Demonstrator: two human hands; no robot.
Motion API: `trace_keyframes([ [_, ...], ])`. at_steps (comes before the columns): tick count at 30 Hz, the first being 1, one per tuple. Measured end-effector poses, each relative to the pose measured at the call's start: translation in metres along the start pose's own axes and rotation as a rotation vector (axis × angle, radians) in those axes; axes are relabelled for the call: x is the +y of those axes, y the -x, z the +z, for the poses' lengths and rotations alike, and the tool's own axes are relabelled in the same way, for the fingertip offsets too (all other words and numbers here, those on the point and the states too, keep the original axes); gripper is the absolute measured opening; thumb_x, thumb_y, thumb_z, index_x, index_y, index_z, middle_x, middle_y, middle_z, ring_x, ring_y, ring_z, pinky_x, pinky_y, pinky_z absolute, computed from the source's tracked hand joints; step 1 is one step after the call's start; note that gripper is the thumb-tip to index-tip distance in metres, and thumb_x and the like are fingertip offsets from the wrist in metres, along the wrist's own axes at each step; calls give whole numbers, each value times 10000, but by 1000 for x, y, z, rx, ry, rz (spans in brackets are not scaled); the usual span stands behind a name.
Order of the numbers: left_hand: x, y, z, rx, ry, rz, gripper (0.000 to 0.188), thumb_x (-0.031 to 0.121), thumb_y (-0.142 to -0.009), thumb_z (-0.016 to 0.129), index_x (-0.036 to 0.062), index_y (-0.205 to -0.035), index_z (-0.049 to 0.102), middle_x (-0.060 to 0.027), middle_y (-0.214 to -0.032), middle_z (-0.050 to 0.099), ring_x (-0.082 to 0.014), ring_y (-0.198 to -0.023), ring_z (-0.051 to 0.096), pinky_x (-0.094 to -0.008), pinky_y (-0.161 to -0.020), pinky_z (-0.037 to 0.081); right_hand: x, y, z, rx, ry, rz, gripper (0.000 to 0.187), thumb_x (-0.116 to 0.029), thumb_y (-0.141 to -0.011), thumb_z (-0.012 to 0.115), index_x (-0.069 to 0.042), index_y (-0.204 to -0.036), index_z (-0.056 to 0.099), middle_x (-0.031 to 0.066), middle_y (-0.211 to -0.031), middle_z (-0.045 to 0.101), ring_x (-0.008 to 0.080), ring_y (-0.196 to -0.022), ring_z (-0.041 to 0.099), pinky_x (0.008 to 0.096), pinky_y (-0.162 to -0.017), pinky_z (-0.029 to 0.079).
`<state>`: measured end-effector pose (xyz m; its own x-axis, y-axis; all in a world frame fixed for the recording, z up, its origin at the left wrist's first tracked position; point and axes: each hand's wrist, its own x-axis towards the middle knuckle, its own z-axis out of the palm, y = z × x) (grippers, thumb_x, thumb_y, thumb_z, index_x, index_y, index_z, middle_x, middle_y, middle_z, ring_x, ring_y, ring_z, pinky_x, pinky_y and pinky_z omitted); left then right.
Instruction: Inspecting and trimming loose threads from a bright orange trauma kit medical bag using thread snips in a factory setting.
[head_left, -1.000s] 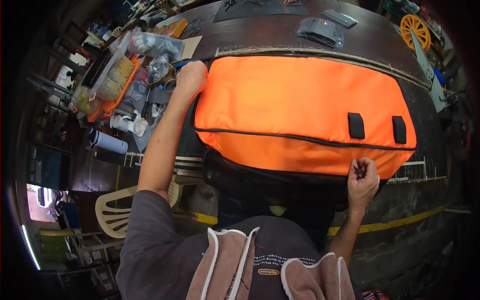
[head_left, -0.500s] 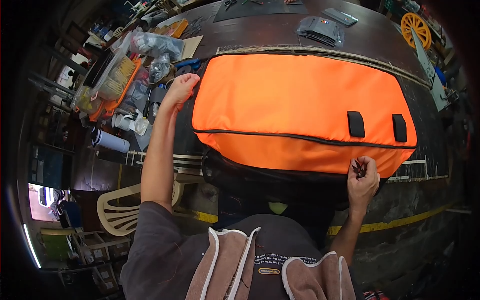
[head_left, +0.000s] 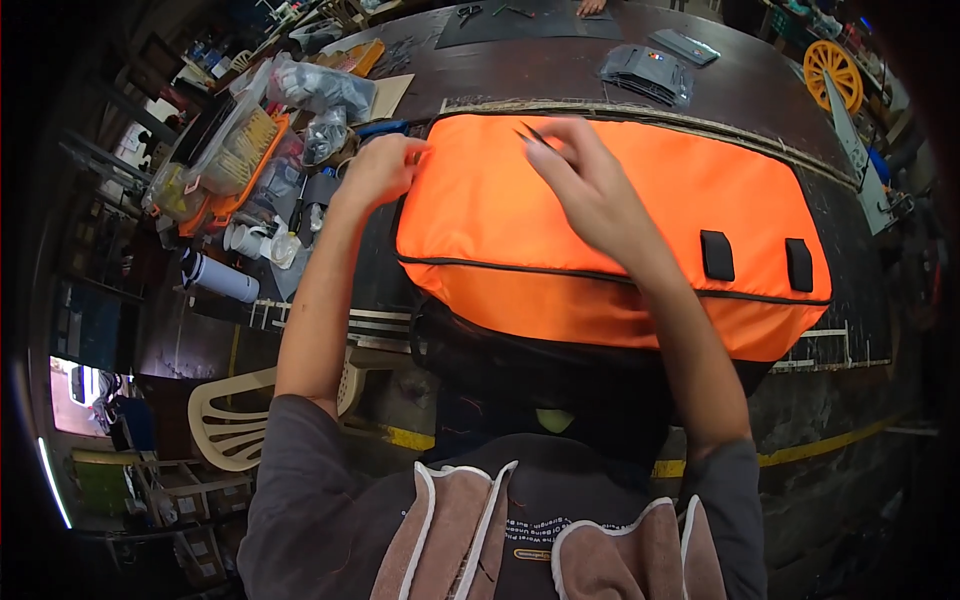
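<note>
The big orange bag (head_left: 610,240) lies flat on the dark bench (head_left: 560,70), right under both hands, and its near edge hangs over the bench side toward the person. It looks like it could slide down if the hands pull it that way.

The right hand (head_left: 590,185) rests on top of the orange cloth. It is partly closed, and its fingers pinch a small pair of thin pointed snips (head_left: 535,135). The sharp tips point at the far edge of the bag. They could poke or cut the cloth, or nick the other hand, if the hand slips.

The left hand (head_left: 385,170) is curled at the bag's left far corner. Its fingertips pinch the edge there.

Left of the left hand sit a clear tub of small parts (head_left: 215,150) and plastic bags (head_left: 320,90). An elbow could knock them.

Farther off, past the hands, lie grey flat parts (head_left: 645,72) and a yellow wheel (head_left: 832,68).
</note>
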<state>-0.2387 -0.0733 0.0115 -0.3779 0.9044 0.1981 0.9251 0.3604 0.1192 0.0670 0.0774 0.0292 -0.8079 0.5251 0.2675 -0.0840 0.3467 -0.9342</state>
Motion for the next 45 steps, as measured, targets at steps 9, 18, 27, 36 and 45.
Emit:
trace_keyframes([
  [9,17,-7,24,34,-281,-142,180,141,-912,694,5,-922,812,-239,-1025,789,-446,-991,777,-524,-873,632,69,-182,123,282,-230,-11,545,-475,-1025,681,3,-1287,662,83,-1057,700,160,-920,671,385,-722,604],
  [18,-12,21,70,338,149,-250,237,208,-1046,588,12,-1030,722,-223,-1046,756,-438,-1009,733,-529,-892,570,131,-146,143,163,-429,27,389,-308,-922,869,17,-1116,779,102,-955,795,134,-860,732,318,-782,591],
  [27,-20,27,80,332,326,-329,240,226,-1067,579,28,-1085,715,-221,-1073,758,-429,-1046,727,-515,-891,563,113,-120,140,12,115,-188,217,-197,-851,784,-23,-976,811,154,-906,808,288,-850,797,395,-814,635],
  [36,-11,27,75,375,230,-267,210,197,-1074,583,28,-1111,703,-173,-1012,765,-348,-928,750,-444,-816,566,112,-116,143,15,202,-240,210,-204,-864,768,-36,-984,807,155,-914,807,318,-866,795,437,-822,633],
  [45,-4,28,70,393,238,-225,181,188,-1065,614,48,-1110,720,-156,-1008,766,-341,-903,750,-434,-795,566,115,-117,145,27,205,-257,213,-211,-861,767,-31,-969,802,165,-901,800,334,-870,789,451,-811,628],
])
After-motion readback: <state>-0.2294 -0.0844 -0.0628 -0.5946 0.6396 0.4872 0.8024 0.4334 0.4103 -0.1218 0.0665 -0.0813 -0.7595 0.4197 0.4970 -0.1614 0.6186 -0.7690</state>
